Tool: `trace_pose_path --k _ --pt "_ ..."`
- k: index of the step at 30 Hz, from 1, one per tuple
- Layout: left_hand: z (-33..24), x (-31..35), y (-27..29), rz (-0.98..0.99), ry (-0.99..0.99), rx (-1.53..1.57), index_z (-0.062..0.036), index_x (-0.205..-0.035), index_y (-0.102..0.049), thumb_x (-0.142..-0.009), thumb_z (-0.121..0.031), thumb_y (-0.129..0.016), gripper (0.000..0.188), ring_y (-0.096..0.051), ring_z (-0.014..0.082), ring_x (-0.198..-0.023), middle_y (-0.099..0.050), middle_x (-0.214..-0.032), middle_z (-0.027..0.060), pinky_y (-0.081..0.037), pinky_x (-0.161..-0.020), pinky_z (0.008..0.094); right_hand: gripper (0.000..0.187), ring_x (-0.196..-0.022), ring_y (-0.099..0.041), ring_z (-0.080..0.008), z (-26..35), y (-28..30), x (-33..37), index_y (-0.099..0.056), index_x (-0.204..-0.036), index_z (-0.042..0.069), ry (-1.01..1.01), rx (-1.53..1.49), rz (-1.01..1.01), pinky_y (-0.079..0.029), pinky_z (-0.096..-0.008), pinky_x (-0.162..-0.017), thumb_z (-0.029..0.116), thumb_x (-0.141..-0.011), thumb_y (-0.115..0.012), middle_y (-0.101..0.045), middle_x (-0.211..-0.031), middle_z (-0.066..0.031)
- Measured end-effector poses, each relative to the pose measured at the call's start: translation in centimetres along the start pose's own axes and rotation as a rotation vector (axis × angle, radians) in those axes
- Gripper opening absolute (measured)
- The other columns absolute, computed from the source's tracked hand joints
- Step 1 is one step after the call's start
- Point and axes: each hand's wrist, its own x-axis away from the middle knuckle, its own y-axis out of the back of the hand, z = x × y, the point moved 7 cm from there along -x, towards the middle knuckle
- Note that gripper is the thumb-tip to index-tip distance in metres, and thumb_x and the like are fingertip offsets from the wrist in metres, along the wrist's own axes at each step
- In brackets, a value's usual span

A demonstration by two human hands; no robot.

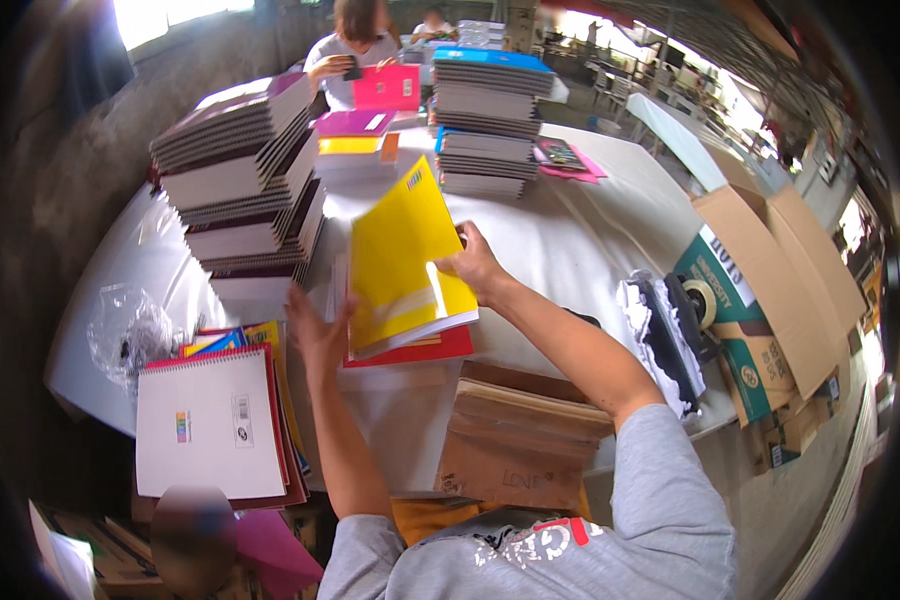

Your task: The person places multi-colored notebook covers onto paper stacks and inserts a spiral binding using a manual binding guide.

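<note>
A yellow-covered notebook stands tilted over the middle of the table, its white page edges showing along the bottom. My right hand grips it by its right edge, thumb on the cover and the other fingers partly hidden behind. To the left of the notebook, my left hand has its fingers spread and holds nothing; it is slightly blurred. Beneath the yellow one lies a red-covered notebook on the white-covered table. Tall stacks of spiral notebooks rise just beyond my left hand.
At the near left lies a pile topped by a white spiral notebook, beside crumpled clear plastic. A brown cardboard box is close to my body. On the right are a tape dispenser and an open carton. Across the table, a person handles a pink notebook.
</note>
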Motion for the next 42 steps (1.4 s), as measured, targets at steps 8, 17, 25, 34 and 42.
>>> trace_pose_path --k 8,17,25,34,42 --pt "-14.7 11.3 3.8 -0.095 0.105 1.553 -0.0007 -0.139 -0.026 -0.085 -0.031 -0.064 0.072 -0.035 0.0242 -0.128 -0.035 -0.139 0.0151 -0.028 -0.106 0.0372 0.063 -0.112 -0.05 -0.0217 11.6 0.3 16.9 -0.023 -0.134 0.005 0.742 -0.134 -0.233 -0.041 -0.0334 -0.094 -0.005 -0.081 -0.058 -0.047 -0.122 -0.0136" --pt "-14.0 9.5 -0.2 0.35 0.163 1.657 -0.0015 -0.128 -0.043 -0.087 -0.02 -0.063 0.049 -0.054 0.0159 -0.102 -0.053 -0.12 0.0077 -0.041 -0.089 0.0285 0.041 -0.098 -0.053 -0.0182 5.3 1.9 13.6 -0.04 -0.116 0.003 0.432 -0.523 -0.296 -0.043 -0.0324 -0.088 -0.004 -0.08 -0.057 -0.052 -0.105 -0.0096" --pt "-16.0 10.9 8.4 -0.136 -0.423 0.488 0.0024 -0.077 -0.069 -0.073 -0.02 -0.077 0.024 -0.058 0.0238 -0.089 -0.062 -0.1 0.0156 -0.046 -0.078 0.0341 0.036 -0.1 -0.059 -0.0215 3.7 0.1 12.9 -0.048 -0.115 0.005 0.184 -0.835 0.015 -0.05 -0.036 -0.086 -0.003 -0.081 -0.059 -0.058 -0.109 -0.0084" --pt "-27.0 17.2 9.7 -0.146 -1.005 0.344 -0.0023 -0.103 -0.063 -0.059 -0.033 -0.084 0.057 -0.048 0.0339 -0.113 -0.045 -0.123 0.0208 -0.045 -0.084 0.0407 0.033 -0.107 -0.055 -0.0182 7.3 2.6 18.7 -0.047 -0.121 0.008 0.373 -1.056 0.073 -0.047 -0.0339 -0.09 0.005 -0.088 -0.055 -0.056 -0.114 -0.006" --pt "-20.7 15.8 6.6 0.038 -0.235 1.119 -0.0031 -0.114 -0.039 -0.078 0.0 -0.069 0.047 -0.057 0.0155 -0.097 -0.059 -0.103 0.0092 -0.048 -0.081 0.028 0.043 -0.114 -0.05 -0.0232 4.8 9.5 27.1 -0.049 -0.123 0.004 0.654 -0.792 0.03 -0.043 -0.0418 -0.095 0.0 -0.081 -0.061 -0.054 -0.121 -0.0096"
